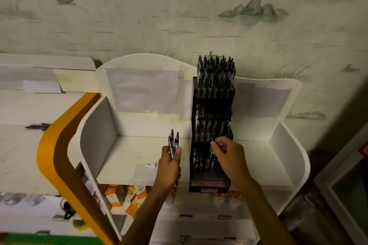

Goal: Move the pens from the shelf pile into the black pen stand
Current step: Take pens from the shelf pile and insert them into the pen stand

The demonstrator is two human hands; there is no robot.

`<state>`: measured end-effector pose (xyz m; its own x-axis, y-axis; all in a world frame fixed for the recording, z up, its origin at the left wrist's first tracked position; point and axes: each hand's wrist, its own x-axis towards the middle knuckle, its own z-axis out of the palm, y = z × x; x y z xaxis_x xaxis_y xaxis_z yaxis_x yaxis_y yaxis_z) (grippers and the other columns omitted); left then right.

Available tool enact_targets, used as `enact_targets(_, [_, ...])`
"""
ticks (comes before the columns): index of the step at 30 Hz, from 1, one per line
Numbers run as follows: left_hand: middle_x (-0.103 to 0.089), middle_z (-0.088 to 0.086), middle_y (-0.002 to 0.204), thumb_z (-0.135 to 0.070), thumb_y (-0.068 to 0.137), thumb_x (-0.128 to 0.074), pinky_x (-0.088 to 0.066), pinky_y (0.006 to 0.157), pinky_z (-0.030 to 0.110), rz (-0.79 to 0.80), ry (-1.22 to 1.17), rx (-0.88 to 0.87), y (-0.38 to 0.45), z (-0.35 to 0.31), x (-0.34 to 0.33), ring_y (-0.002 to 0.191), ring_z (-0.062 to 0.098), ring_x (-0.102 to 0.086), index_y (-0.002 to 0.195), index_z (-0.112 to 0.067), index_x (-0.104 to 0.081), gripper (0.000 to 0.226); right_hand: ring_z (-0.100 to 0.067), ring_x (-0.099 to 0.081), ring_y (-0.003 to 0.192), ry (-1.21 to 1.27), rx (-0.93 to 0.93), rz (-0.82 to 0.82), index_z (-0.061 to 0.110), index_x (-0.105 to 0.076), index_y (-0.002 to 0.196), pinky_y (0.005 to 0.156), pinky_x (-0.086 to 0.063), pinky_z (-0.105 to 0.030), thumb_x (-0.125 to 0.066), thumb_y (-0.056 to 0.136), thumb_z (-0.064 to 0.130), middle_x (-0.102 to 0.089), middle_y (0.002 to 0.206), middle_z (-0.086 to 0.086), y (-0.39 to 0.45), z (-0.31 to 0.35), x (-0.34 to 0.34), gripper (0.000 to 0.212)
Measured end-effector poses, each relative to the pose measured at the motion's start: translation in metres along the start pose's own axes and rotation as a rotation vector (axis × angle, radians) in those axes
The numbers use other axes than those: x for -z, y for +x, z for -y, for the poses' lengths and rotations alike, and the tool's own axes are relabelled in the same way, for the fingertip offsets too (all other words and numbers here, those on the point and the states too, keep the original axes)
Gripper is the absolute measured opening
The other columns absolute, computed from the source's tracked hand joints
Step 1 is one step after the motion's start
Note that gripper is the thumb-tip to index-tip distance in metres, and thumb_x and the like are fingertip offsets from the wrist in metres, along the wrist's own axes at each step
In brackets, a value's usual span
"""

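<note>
Head view, left hand: the left hand (169, 162) is raised in front of the white shelf (143, 157), fingers and thumb curled round a small bunch of pens (173, 142). The pens stand roughly upright, their clicker ends above the fist.

Head view, right hand: the right hand (229, 154) is at the front of the black pen stand (211, 137), level with the gap between its middle and lower tiers. Its fingers are bent and drawn together at the tips, touching the pens there. Whether they pinch a single pen cannot be told, as the dark pens merge with the dark stand.

Head view, pen stand: it is tall and tiered and stands on the shelf surface, just right of the left hand. The top tier is packed with upright pens that rise above its rim; the middle and lower tiers also hold pens, though these are hard to tell apart.

Head view, shelf: white with curved side walls, its back panel bearing taped-on paper sheets (142, 89).

Head view, below the shelf: orange and white cartons (127, 199) sit on a lower level.

Head view, left side: a curved orange and brown band (59, 145) borders a neighbouring white unit.

Head view, background: pale wallpaper (179, 16) printed with hills and reeds.
</note>
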<state>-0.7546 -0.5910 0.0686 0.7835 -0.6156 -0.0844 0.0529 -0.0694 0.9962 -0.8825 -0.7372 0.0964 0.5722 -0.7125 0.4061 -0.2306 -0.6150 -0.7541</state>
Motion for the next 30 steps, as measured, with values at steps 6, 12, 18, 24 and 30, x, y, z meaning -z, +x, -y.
enact_targets(6, [-0.053,0.004,0.074,-0.027,0.106,-0.044,-0.042,0.048,0.031,-0.003,-0.011,-0.033,-0.003,0.002,-0.003,0.049,0.012,-0.045,0.100,-0.015,-0.049,0.014,-0.005,-0.064,0.066,-0.080,0.047,0.008,0.016,-0.070,0.090,0.064,-0.054,-0.020,-0.065,0.093,0.020,-0.067,0.073,0.006,-0.010,-0.014,-0.010,0.007])
enact_targets(12, [-0.058,-0.001,0.069,-0.037,0.103,-0.048,-0.042,0.046,0.031,-0.001,0.017,-0.123,-0.008,0.000,-0.004,0.048,0.014,-0.045,0.103,-0.020,-0.056,0.019,0.000,-0.061,0.067,-0.104,0.041,0.024,0.015,-0.073,0.096,0.064,-0.047,-0.007,-0.066,0.093,0.020,-0.068,0.076,0.009,-0.018,-0.022,-0.019,0.009])
enact_targets(18, [-0.057,-0.002,0.071,-0.038,0.102,-0.049,-0.035,0.044,0.027,0.003,-0.011,-0.106,-0.009,-0.001,-0.006,0.047,0.009,-0.041,0.109,-0.026,-0.057,0.016,-0.001,-0.061,0.067,-0.120,0.022,0.044,0.016,-0.073,0.094,0.062,-0.043,-0.003,-0.066,0.093,0.022,-0.067,0.075,0.009,-0.017,-0.022,-0.020,0.010])
enact_targets(24, [-0.055,-0.002,0.070,-0.036,0.103,-0.047,-0.038,0.046,0.028,-0.002,0.007,-0.081,-0.010,-0.001,-0.007,0.048,0.009,-0.043,0.102,-0.013,-0.056,0.025,0.002,-0.053,0.059,-0.219,-0.029,0.126,0.015,-0.072,0.083,0.057,-0.037,-0.003,-0.066,0.093,0.024,-0.062,0.069,0.009,-0.024,-0.032,-0.026,0.014])
enact_targets(30, [-0.053,-0.006,0.063,-0.038,0.101,-0.051,-0.035,0.042,0.023,0.025,-0.015,-0.104,-0.014,-0.005,-0.008,0.045,0.008,-0.041,0.099,-0.014,-0.060,0.026,0.001,-0.052,0.059,-0.258,-0.075,0.162,0.013,-0.075,0.080,0.058,-0.034,-0.003,-0.068,0.091,0.026,-0.069,0.072,0.001,-0.028,-0.034,-0.024,0.018])
